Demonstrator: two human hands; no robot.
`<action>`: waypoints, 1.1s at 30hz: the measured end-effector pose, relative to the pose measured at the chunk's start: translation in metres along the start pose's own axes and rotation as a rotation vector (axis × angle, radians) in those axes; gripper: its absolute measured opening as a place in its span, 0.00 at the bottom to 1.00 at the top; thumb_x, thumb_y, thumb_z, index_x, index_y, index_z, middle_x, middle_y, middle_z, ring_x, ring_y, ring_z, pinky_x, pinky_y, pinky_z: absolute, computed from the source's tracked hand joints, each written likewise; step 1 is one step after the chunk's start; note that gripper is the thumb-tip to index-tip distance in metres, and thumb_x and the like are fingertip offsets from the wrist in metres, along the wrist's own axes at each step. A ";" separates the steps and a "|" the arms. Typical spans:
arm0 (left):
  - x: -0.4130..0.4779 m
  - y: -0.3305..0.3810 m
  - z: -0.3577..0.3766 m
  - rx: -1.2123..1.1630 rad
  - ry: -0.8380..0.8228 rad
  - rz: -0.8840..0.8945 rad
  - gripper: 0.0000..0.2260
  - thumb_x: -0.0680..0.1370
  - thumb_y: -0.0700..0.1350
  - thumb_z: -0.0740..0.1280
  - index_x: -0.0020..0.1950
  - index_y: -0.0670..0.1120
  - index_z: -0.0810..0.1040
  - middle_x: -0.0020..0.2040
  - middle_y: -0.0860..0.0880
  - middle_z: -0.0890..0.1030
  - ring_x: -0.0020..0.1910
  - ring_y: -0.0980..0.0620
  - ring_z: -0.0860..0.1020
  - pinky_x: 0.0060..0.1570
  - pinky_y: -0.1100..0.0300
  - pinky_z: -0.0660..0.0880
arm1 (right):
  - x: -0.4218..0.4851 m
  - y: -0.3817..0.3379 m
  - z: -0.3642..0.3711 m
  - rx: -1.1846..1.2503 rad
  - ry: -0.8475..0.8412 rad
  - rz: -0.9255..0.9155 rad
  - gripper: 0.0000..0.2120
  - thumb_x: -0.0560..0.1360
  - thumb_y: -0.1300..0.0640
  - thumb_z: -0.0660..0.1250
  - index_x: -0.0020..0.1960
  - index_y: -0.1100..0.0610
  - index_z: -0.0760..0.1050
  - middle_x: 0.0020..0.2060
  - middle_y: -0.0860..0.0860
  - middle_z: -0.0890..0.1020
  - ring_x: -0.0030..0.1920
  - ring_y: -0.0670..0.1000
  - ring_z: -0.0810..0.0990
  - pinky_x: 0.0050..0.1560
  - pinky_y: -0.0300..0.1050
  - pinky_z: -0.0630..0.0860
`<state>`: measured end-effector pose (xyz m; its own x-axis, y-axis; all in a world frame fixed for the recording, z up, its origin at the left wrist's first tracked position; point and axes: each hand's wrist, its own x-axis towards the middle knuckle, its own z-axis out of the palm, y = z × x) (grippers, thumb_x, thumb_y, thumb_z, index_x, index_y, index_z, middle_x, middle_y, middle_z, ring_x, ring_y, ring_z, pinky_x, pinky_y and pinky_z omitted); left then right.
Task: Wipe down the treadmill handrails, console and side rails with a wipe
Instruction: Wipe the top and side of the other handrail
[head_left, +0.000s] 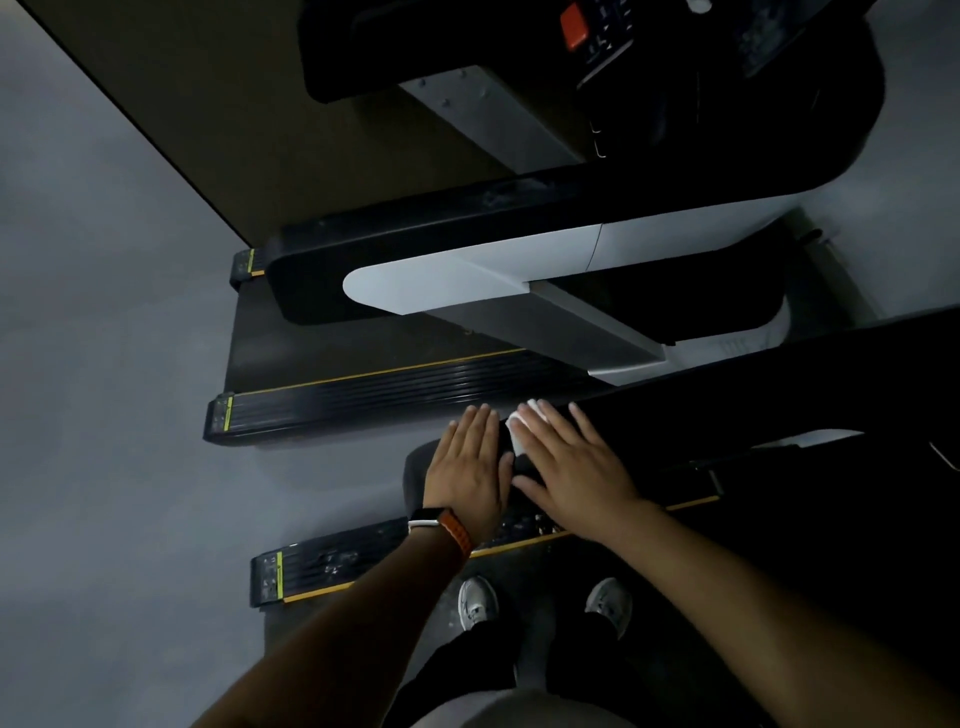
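Observation:
In dim light, my right hand (571, 470) lies flat on the black handrail (727, 415) of the treadmill I stand on, pressing a white wipe (521, 434) against it. The wipe shows only under my fingertips. My left hand (467, 467), with an orange-strapped watch on its wrist, rests flat on the rounded end of the same handrail just left of the wipe and holds nothing. Below my hands runs this treadmill's ribbed black side rail (358, 564) with a yellow edge stripe.
My two grey shoes (478, 603) stand on the belt. A neighbouring treadmill lies ahead, with a black-and-white handrail (467, 249), a side rail (384, 400) and a console with an orange button (574, 26). Grey floor (104, 415) spreads to the left.

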<state>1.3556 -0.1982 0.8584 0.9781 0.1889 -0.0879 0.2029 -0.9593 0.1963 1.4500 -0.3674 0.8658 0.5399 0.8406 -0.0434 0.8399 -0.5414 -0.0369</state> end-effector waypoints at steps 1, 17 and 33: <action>0.000 0.001 0.000 -0.006 0.012 -0.006 0.28 0.86 0.56 0.47 0.81 0.42 0.62 0.80 0.42 0.65 0.81 0.45 0.61 0.80 0.48 0.56 | -0.004 0.009 -0.001 -0.007 0.001 -0.010 0.36 0.83 0.36 0.51 0.84 0.55 0.60 0.83 0.52 0.61 0.83 0.54 0.57 0.80 0.60 0.55; 0.001 0.002 0.014 -0.001 0.169 -0.055 0.26 0.83 0.53 0.55 0.77 0.42 0.70 0.75 0.42 0.73 0.74 0.43 0.71 0.74 0.46 0.66 | -0.066 0.055 0.000 -0.198 -0.004 -0.075 0.44 0.80 0.40 0.64 0.86 0.57 0.47 0.85 0.55 0.47 0.85 0.57 0.47 0.81 0.63 0.57; 0.000 0.005 0.016 0.019 0.234 -0.076 0.26 0.83 0.53 0.54 0.76 0.41 0.71 0.74 0.42 0.74 0.73 0.42 0.72 0.74 0.45 0.66 | -0.039 0.053 -0.005 -0.066 -0.037 -0.009 0.40 0.81 0.36 0.55 0.85 0.58 0.50 0.85 0.55 0.51 0.85 0.57 0.47 0.81 0.65 0.52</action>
<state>1.3561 -0.2062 0.8434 0.9449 0.3016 0.1272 0.2771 -0.9440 0.1793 1.4736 -0.4285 0.8703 0.5310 0.8436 -0.0800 0.8472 -0.5306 0.0282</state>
